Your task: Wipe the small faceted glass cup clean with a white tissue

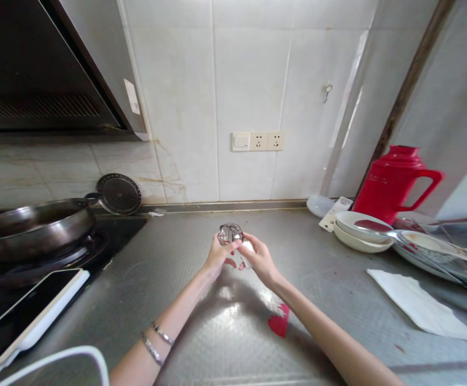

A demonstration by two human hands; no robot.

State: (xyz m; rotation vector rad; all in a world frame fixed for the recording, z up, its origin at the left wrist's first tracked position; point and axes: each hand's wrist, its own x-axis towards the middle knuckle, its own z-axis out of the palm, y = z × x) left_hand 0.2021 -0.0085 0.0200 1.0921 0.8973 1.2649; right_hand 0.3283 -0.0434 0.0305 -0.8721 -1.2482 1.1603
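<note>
Two hands [216,254], closed around one transparent object [230,234] and one white wad [247,254], perhaps paper.

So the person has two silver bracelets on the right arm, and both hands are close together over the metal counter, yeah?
Not quite: the two silver bracelets are on the left arm, as the head view shows. The left hand and right hand are close together over the metal counter.

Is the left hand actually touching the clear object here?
Touching: the head view shows the left hand holding the clear object, thumb against its near edge.
</note>
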